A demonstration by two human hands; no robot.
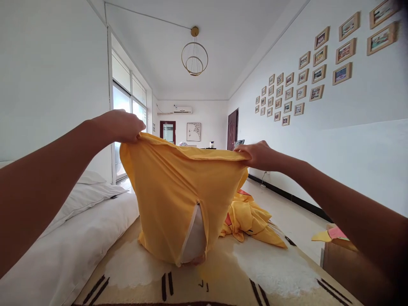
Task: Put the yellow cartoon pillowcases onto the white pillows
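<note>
A yellow cloth cover (165, 182) is stretched upright between my two hands, its top edge sagging a little in the middle. My left hand (123, 126) grips its upper left corner, fingers closed. At the upper right corner, my right hand (253, 154) pinches the same edge. Low on the front, a zipped slit stands partly open, and something white (195, 238) shows through it. The cover's bottom rests on a beige patterned blanket (140, 272). Behind it to the right lies a crumpled yellow cloth (251, 216) with red patches.
White bedding and pillows (105, 225) lie along the left side. A brown surface (344, 267) with a yellow and pink cloth (338, 233) is at the lower right. Picture frames (301, 92) hang on the right wall; a ring lamp (194, 59) hangs overhead.
</note>
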